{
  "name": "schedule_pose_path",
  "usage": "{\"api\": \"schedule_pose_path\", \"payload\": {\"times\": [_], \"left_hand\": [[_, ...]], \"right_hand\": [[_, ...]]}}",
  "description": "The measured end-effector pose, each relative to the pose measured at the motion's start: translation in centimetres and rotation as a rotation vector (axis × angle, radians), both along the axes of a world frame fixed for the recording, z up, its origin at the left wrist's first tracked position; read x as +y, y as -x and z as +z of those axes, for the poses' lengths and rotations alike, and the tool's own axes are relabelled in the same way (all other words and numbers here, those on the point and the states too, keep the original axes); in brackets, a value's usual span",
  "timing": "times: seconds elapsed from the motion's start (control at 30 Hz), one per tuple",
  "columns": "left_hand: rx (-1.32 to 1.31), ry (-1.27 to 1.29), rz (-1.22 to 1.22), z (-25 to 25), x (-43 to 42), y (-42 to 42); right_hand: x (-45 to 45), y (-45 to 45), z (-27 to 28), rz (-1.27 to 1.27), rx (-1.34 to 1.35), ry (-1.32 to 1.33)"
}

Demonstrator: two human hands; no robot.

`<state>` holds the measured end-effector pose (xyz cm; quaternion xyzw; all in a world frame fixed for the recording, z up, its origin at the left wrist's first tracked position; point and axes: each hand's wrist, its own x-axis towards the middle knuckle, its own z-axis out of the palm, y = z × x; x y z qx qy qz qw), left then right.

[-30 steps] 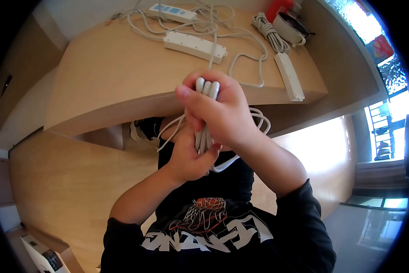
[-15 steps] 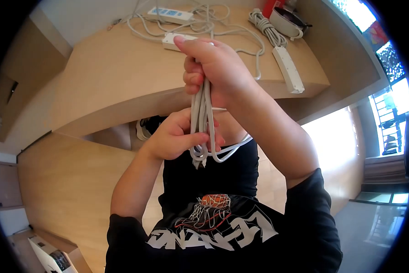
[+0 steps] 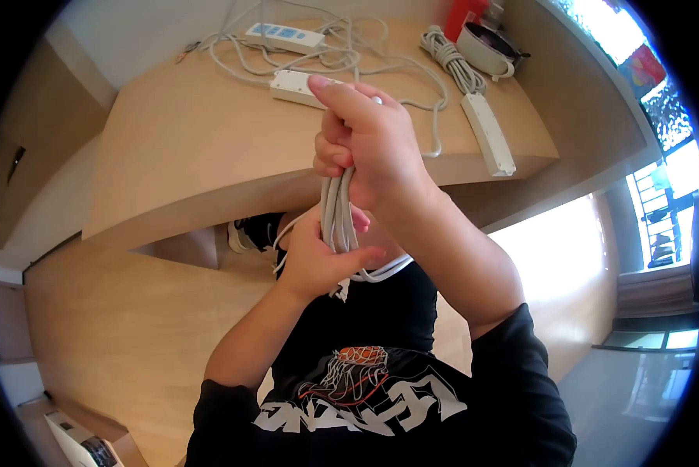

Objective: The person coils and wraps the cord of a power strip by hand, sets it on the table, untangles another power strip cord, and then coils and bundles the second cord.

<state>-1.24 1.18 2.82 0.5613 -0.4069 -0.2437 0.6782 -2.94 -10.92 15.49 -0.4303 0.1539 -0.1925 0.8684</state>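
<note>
A folded bundle of pale grey cable (image 3: 336, 214) hangs upright between my two hands, in front of the desk edge. My right hand (image 3: 369, 140) is wrapped round its top, with the thumb pointing up and left. Lower down, my left hand (image 3: 322, 253) holds the bundle from the left side, its thumb across the front. Loose loops of the cable stick out below and to both sides of my left hand. Behind my right hand, a white power strip (image 3: 293, 87) lies face down on the desk, partly covered by that hand.
On the wooden desk (image 3: 186, 132) lie a power strip with blue sockets (image 3: 286, 36), tangled cables (image 3: 349, 58), another strip (image 3: 488, 134) with its coiled cable (image 3: 454, 61), a white pot (image 3: 486, 53) and a red object (image 3: 462, 17). A white box (image 3: 73, 440) stands at lower left.
Since a second ago my right hand has slid up to the bundle's top and turned its thumb outward. Over the last half second both hands have shifted slightly downward with the cable.
</note>
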Motion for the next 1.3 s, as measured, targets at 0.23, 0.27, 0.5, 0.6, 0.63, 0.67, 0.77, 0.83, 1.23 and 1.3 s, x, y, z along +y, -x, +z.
{"api": "schedule_pose_path", "payload": {"times": [0.23, 0.27, 0.5, 0.6, 0.63, 0.67, 0.77, 0.83, 1.23, 1.3], "left_hand": [[0.455, -0.194, -0.314, 0.2, 0.0, -1.4], [0.424, -0.189, -0.277, 0.1, 0.1, -1.4], [0.448, 0.068, -0.709, 0.6, 1.5, -2.2], [0.602, 0.024, -0.646, 1.7, 1.4, -1.2], [0.544, -0.021, -0.572, 1.6, 1.4, -1.0], [0.487, -0.065, -0.497, 1.4, 1.2, -0.9], [0.647, 0.046, -0.514, -0.1, 0.7, -1.1], [0.58, 0.087, -0.433, 0.3, 0.2, -0.5], [0.519, -0.021, -0.263, -1.0, -1.2, 0.1], [0.665, -0.061, -0.352, -1.3, -0.7, -0.6]], "right_hand": [[-1.0, -1.5, -2.0, -0.033, 0.008, -0.047], [-1.0, -1.4, -1.7, -0.021, 0.022, 0.001], [-3.1, 1.0, 0.0, 0.284, -0.081, -0.093], [-3.4, 1.3, 0.3, 0.244, -0.12, -0.11], [-3.4, 1.3, 0.3, 0.219, -0.127, -0.108], [-3.3, 1.2, 0.4, 0.151, -0.121, -0.093], [-2.7, 1.3, 0.6, 0.013, -0.115, -0.047], [-2.8, 1.2, 0.6, 0.004, -0.135, -0.01], [-3.9, -0.2, -1.4, 0.016, -0.072, -0.062], [-4.3, 0.2, -1.8, 0.022, -0.116, -0.142]]}}
